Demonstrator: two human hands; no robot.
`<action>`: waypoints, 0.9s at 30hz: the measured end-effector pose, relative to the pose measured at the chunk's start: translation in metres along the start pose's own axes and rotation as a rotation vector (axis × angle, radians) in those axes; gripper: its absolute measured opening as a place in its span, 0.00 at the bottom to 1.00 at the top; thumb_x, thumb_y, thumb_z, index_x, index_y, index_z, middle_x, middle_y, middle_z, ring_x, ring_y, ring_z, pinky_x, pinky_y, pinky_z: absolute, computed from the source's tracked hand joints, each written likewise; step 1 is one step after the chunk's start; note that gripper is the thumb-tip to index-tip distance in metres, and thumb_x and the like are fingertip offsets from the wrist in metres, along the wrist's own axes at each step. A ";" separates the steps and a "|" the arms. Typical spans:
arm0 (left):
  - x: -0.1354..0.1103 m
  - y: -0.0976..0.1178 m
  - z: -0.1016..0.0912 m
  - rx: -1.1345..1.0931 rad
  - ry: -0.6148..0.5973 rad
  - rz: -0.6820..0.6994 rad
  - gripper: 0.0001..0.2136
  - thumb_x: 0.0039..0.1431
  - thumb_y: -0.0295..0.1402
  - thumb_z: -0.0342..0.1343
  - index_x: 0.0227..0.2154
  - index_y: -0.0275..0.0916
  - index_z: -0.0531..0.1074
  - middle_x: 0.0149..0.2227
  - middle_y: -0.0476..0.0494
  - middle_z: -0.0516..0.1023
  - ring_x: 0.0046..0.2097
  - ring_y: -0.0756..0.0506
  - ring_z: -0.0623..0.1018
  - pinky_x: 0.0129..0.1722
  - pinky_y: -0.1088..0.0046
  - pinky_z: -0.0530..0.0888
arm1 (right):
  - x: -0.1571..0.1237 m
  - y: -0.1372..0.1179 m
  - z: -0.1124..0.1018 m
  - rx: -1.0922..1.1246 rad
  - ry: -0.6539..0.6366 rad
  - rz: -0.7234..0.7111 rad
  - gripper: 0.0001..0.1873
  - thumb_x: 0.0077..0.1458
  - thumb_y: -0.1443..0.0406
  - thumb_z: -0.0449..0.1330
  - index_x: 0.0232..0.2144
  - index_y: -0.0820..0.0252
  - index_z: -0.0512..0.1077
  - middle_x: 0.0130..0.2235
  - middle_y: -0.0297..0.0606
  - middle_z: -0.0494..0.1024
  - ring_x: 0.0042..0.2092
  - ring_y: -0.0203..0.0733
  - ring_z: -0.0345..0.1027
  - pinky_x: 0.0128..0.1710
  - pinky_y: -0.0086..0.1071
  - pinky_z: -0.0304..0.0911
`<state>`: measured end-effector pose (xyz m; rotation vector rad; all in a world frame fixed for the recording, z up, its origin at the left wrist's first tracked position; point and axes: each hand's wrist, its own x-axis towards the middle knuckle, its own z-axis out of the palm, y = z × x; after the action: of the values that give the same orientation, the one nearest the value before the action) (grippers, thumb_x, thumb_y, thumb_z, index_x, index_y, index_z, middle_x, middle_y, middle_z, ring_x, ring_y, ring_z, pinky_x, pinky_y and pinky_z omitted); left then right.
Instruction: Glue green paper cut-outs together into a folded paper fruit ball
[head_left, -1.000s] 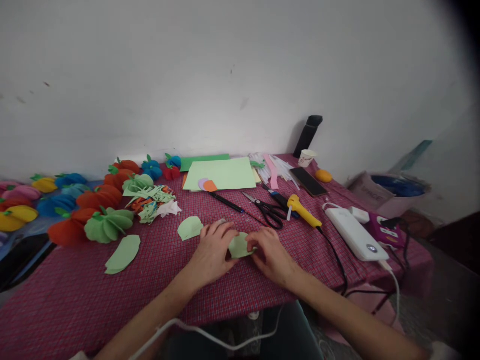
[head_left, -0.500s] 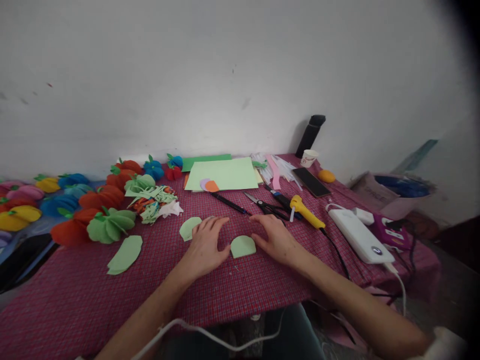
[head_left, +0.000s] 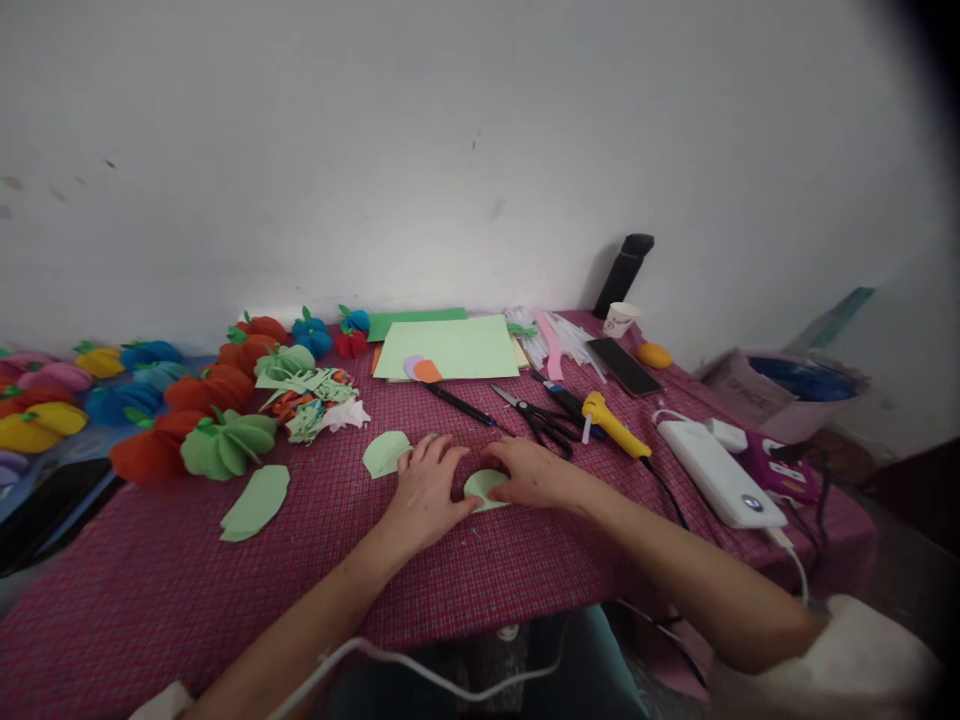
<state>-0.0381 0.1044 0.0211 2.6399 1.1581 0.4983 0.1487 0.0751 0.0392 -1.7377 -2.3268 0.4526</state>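
Observation:
A light green half-round paper piece [head_left: 484, 485] lies flat on the checked cloth between my hands. My left hand [head_left: 431, 490] rests to its left, fingers spread, with the thumb tip at the paper's lower edge. My right hand [head_left: 534, 472] is on the other side, its thumb over the right edge of the paper and its fingers reaching past the top. The thumb and fingers stay apart. Beside my left fingertips is another green paper piece [head_left: 386, 454]. Farther left lies a longer stack of cut green paper [head_left: 256, 503].
Scissors [head_left: 536, 415], a pen [head_left: 461, 403] and a yellow glue gun [head_left: 615, 425] lie beyond my hands. Paper pumpkins [head_left: 229, 445] and scraps [head_left: 315, 400] sit at left, green sheets [head_left: 450, 345] at the back. A white power bank [head_left: 720, 475] and cables are right.
My right hand has moved left, its thumb now over the green half-round paper. My left thumb has come right to the paper's lower edge.

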 end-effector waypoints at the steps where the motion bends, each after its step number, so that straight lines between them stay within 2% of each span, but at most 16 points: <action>1: 0.000 0.000 0.001 0.009 0.003 -0.007 0.26 0.44 0.42 0.60 0.48 0.44 0.64 0.56 0.39 0.62 0.57 0.35 0.58 0.52 0.50 0.57 | 0.002 0.000 -0.001 -0.011 -0.026 0.008 0.18 0.40 0.63 0.64 0.38 0.60 0.72 0.36 0.39 0.75 0.37 0.44 0.69 0.35 0.32 0.60; 6: -0.002 0.001 0.002 0.029 -0.009 -0.023 0.27 0.43 0.43 0.60 0.48 0.43 0.65 0.56 0.37 0.62 0.58 0.33 0.58 0.52 0.49 0.55 | 0.009 -0.003 -0.009 0.019 -0.150 0.102 0.21 0.36 0.61 0.66 0.37 0.57 0.72 0.32 0.35 0.76 0.32 0.41 0.69 0.28 0.28 0.57; 10: -0.003 0.003 -0.001 0.033 -0.012 -0.007 0.25 0.42 0.44 0.61 0.46 0.43 0.67 0.55 0.38 0.62 0.57 0.32 0.58 0.52 0.47 0.55 | 0.011 -0.004 -0.013 0.020 -0.232 0.134 0.16 0.36 0.60 0.66 0.31 0.58 0.73 0.29 0.35 0.75 0.30 0.40 0.68 0.24 0.27 0.54; 16: -0.006 0.004 -0.004 -0.002 -0.031 0.016 0.25 0.40 0.43 0.62 0.44 0.44 0.68 0.54 0.40 0.64 0.56 0.33 0.60 0.51 0.48 0.56 | 0.000 -0.004 -0.015 0.122 -0.239 0.093 0.12 0.36 0.64 0.66 0.26 0.60 0.70 0.26 0.31 0.72 0.27 0.34 0.63 0.23 0.25 0.52; 21: -0.007 0.006 -0.008 -0.086 -0.086 0.069 0.16 0.42 0.42 0.62 0.36 0.44 0.72 0.54 0.42 0.65 0.56 0.34 0.60 0.51 0.49 0.58 | -0.020 -0.010 -0.011 0.357 -0.129 0.065 0.14 0.41 0.71 0.62 0.33 0.60 0.65 0.28 0.29 0.71 0.28 0.33 0.63 0.24 0.24 0.55; 24: -0.006 0.009 -0.013 -0.129 -0.053 0.133 0.10 0.45 0.37 0.60 0.32 0.43 0.72 0.52 0.44 0.68 0.55 0.38 0.62 0.51 0.53 0.59 | -0.030 -0.015 -0.008 0.379 0.089 -0.027 0.16 0.44 0.73 0.59 0.37 0.58 0.62 0.31 0.30 0.71 0.31 0.35 0.65 0.30 0.27 0.58; 27: -0.005 0.013 -0.019 -0.106 0.092 0.207 0.02 0.50 0.31 0.57 0.28 0.42 0.72 0.49 0.46 0.70 0.55 0.40 0.62 0.51 0.55 0.59 | -0.037 -0.019 -0.008 0.235 0.344 -0.145 0.17 0.46 0.74 0.58 0.40 0.58 0.62 0.33 0.33 0.71 0.36 0.39 0.65 0.40 0.35 0.58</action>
<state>-0.0398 0.0931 0.0419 2.6821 0.8599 0.7044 0.1447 0.0353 0.0543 -1.4032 -2.0464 0.3528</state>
